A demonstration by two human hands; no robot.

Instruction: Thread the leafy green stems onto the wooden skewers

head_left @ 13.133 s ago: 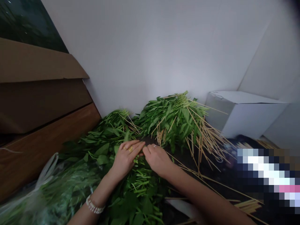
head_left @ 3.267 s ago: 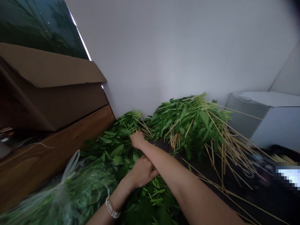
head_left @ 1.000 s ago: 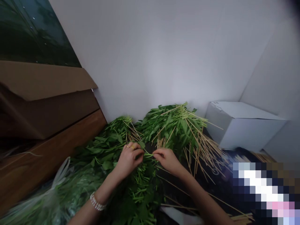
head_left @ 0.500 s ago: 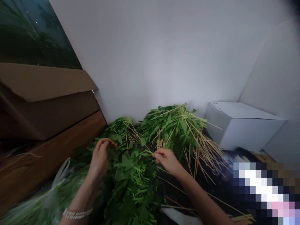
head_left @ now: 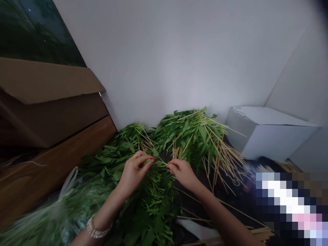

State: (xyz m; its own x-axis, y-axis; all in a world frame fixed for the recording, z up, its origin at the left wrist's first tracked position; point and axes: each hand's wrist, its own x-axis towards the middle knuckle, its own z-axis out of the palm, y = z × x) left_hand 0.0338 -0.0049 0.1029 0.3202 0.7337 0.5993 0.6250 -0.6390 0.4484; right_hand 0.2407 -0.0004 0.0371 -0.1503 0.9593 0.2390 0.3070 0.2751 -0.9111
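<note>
My left hand (head_left: 135,170), with a ring and a beaded bracelet, pinches a green stem near the middle of the view. Just to its right, my right hand (head_left: 181,171) is closed on thin green stems (head_left: 161,163) that reach toward the left fingertips. Below both hands lies a heap of cut leafy greens (head_left: 156,191). Beyond them rests a large pile of leafy stems (head_left: 179,126) with many thin sticks (head_left: 222,157) poking out to the right. A smaller bunch (head_left: 133,131) lies to its left.
An open cardboard box (head_left: 51,116) stands on a wooden surface (head_left: 84,138) at the left. A clear plastic bag of greens (head_left: 58,208) is at the lower left. At the right, a white box (head_left: 276,136) stands by the pale wall (head_left: 174,61). Loose sticks lie lower right.
My left hand has moved right, close to my right hand, and now pinches a green stem. My right hand stays almost in place. The view has shifted slightly.
</note>
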